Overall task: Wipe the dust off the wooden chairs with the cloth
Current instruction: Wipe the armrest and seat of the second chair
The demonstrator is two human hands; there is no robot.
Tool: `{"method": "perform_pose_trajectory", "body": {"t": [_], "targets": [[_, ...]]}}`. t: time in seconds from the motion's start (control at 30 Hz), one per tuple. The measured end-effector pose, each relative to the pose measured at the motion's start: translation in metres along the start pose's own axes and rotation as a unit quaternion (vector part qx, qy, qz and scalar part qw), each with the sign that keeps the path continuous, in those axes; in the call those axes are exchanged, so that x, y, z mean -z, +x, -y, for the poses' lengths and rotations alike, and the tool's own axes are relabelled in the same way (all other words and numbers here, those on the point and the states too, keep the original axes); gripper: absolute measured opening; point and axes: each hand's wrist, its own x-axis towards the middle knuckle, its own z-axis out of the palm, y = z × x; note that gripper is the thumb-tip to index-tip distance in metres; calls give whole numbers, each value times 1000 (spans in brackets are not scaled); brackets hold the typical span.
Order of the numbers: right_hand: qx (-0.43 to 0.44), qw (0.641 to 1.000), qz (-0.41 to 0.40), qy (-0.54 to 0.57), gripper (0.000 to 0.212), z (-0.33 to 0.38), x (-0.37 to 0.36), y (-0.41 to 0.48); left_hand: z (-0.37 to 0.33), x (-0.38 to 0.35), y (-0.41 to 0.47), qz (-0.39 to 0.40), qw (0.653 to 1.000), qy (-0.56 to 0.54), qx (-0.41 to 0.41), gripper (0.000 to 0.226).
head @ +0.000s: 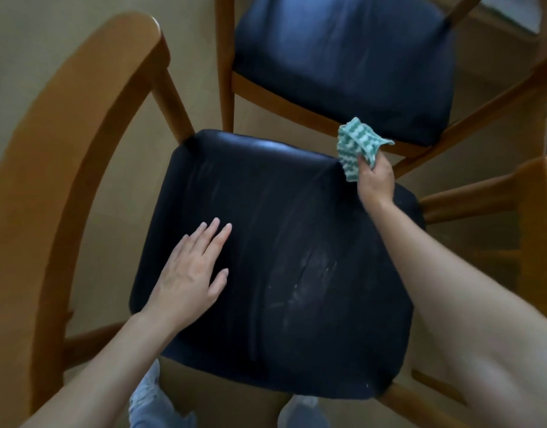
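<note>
Left hand (193,268) lies flat, palm down, fingers straight and slightly spread, on the left part of the near chair's dark seat cushion (281,273); forearm comes in from lower left. Right hand (375,180), arm stretched forward, grips a bunched green-and-white cloth (355,146) at the cushion's far right corner, cloth end touching the seat edge. Pale dust streaks show across the cushion. Curved wooden backrest (59,168) on the left. Second wooden chair (343,63) with dark seat just beyond.
</note>
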Motion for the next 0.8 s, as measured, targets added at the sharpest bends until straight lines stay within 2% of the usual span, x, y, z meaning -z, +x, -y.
{"method": "perform_pose_trajectory", "body": {"t": [0.1, 0.17, 0.33, 0.4, 0.47, 0.53, 0.57, 0.67, 0.8], "targets": [[-29, 993, 41, -108, 34, -12, -19, 28, -1, -6, 7, 17, 1000, 14, -6, 77], [-13, 984, 40, -175, 34, -10, -31, 34, 0, -9, 8, 40, 998, 44, -12, 80], [106, 985, -87, -108, 39, 18, -30, 61, -5, -5, 11, 7, 995, 95, -25, 85], [150, 980, -54, -121, 36, 20, -24, 70, -6, -6, 11, -5, 993, 109, -37, 83], [169, 964, 46, -201, 36, 14, -29, 68, -6, -5, 11, -14, 991, 124, -44, 82], [136, 949, 162, -233, 34, 2, -43, 55, -5, -5, 11, -13, 990, 133, -44, 82], [120, 951, 181, -220, 33, -2, -49, 46, -5, -5, 11, -11, 990, 133, -41, 82], [136, 966, 114, -189, 31, -10, -56, 24, -6, -3, 12, -9, 992, 125, -34, 77], [173, 966, 125, -145, 37, -26, -58, -14, -7, 0, 13, -2, 993, 113, -27, 74]]}}
